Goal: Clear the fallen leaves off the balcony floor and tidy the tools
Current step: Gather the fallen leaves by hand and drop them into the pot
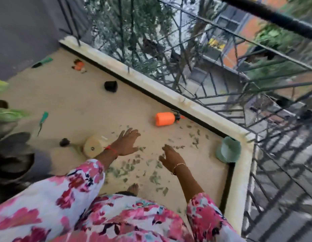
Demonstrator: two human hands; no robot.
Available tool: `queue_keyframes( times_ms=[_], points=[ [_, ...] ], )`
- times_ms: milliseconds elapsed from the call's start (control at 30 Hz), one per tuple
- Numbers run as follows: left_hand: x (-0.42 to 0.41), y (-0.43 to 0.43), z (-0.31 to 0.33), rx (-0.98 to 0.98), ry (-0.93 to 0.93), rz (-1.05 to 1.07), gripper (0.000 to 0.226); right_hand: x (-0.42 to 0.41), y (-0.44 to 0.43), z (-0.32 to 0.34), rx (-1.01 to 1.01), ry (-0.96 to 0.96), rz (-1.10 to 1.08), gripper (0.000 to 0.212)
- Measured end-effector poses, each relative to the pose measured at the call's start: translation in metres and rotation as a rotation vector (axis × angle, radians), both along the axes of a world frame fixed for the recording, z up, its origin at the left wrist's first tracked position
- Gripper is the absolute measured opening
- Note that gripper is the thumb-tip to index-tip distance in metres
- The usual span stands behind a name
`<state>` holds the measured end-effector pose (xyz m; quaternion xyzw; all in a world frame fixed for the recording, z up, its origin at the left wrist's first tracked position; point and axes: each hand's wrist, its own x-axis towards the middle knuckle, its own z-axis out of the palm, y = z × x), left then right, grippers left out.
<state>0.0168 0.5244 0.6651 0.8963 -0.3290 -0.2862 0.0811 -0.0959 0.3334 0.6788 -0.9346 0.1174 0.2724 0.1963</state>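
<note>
Several green leaf scraps (152,177) lie scattered over the beige balcony floor (78,105) in front of me. My left hand (128,143) reaches out over them with fingers spread and holds nothing. My right hand (170,157) hovers beside it, fingers loosely extended, also holding nothing. An orange spray bottle (165,118) lies on its side near the railing curb. A green-handled tool (42,120) lies at the left, and another green-handled tool (42,62) lies by the far wall.
A cream pot (95,145) lies tipped by my left wrist, and a teal pot (229,151) sits in the corner. Small black pots (111,86) (64,142) and an orange item (78,65) dot the floor. A black railing (221,70) bounds the right; potted plants (10,116) stand left.
</note>
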Motion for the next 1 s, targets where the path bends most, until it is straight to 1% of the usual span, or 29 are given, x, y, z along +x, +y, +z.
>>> queue_keyframes(
  times_ms=[67,267,433,500,600,700,800,900,1000],
  points=[
    [0.021,0.017,0.0,-0.024,0.028,0.055,0.064,0.027,0.007,-0.002,0.0,0.03,0.006,0.052],
    [0.075,0.046,-0.01,-0.099,0.033,0.251,0.06,0.106,0.013,-0.006,-0.031,0.088,0.088,0.05],
    [0.131,0.051,-0.024,-0.084,0.031,0.369,0.061,0.199,0.009,-0.009,-0.063,0.054,0.213,0.045],
    [0.159,0.049,-0.031,-0.082,0.019,0.401,0.061,0.24,0.01,-0.014,-0.051,0.046,0.261,0.047],
    [0.223,0.042,-0.046,-0.066,0.016,0.449,0.06,0.321,0.005,-0.035,-0.055,0.039,0.334,0.051],
    [0.292,0.027,-0.054,-0.061,0.025,0.483,0.057,0.403,-0.003,-0.053,-0.02,0.084,0.354,0.046],
    [0.363,0.003,-0.05,-0.039,0.068,0.529,0.055,0.488,-0.016,-0.056,0.004,0.106,0.422,0.043],
    [0.426,-0.023,-0.033,-0.011,0.106,0.428,0.055,0.552,-0.03,-0.044,0.02,0.133,0.421,0.041],
    [0.489,-0.047,-0.024,-0.037,0.06,0.394,0.053,0.609,-0.047,-0.037,0.006,0.135,0.446,0.041]
  ],
)
